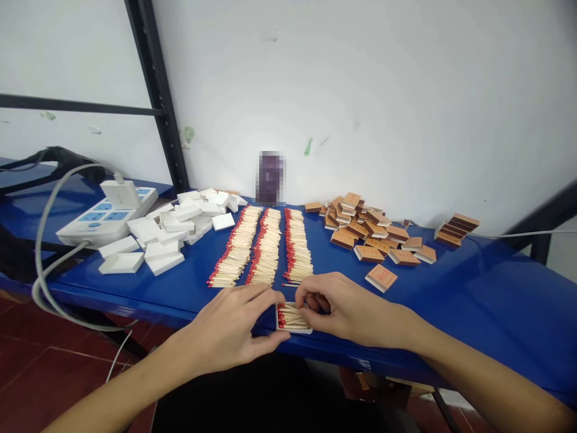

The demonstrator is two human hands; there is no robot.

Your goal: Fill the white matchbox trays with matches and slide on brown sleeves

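Note:
A small white matchbox tray (295, 331) lies near the table's front edge, filled with red-headed matches (288, 317). My left hand (238, 328) grips the tray's left end, thumb at the near side and fingers at the far side. Over its right end, my right hand (347, 310) has thumb and forefinger pinched at the match ends; what sits between the fingertips is hidden. Just beyond the hands, matches are laid out in three long rows: a left row (237, 246), a middle row (267, 246) and a right row (297, 246).
White empty trays (175, 222) are heaped at the left beside a power strip (108, 216) with a looping cable. Brown matchbox sleeves (369, 231) lie piled at the right, with a short stack (455, 230) farther right. A blurred dark object (270, 178) leans on the wall.

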